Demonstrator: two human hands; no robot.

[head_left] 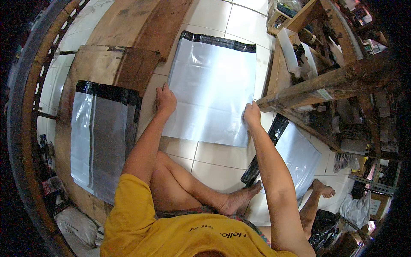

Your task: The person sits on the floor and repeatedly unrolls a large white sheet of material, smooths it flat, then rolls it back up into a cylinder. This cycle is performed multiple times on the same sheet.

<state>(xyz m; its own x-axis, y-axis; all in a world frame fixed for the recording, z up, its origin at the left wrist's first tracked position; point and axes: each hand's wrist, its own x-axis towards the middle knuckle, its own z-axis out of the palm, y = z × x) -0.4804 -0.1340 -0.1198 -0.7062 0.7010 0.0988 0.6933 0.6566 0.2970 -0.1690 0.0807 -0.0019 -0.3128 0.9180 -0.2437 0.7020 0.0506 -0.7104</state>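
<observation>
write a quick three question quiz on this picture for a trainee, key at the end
1. True or false: the left hand and right hand are at the same edge of the middle plastic bag.
2. Which end of that bag has the black band: a) far from the person, b) near the person?
3. Fill in: the person's shirt is ____.

Key: 1 false, opposite side edges; 2 a; 3 yellow.

Cluttered storeroom or workshop, crowded wooden shelving (342, 81), metal rack (373, 187), plastic bag (356, 208), tiled floor (248, 23)
</observation>
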